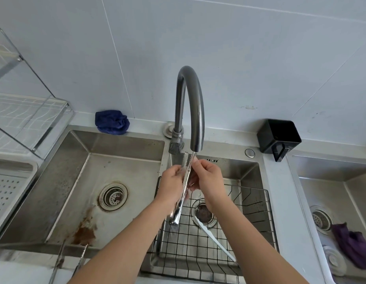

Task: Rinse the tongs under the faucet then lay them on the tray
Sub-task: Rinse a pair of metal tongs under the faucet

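Shiny metal tongs stand almost upright under the spout of the grey arched faucet, and a thin stream of water runs onto their toothed tips. My left hand grips them from the left at mid-length. My right hand closes on them from the right near the top. The hinge end hangs low over the wire basket in the right sink basin. A white perforated tray lies at the far left edge.
A second pair of tongs rests on the front rim of the stained left basin. A white strip lies in the basket. A blue cloth, a black holder, a dish rack and a purple cloth stand around.
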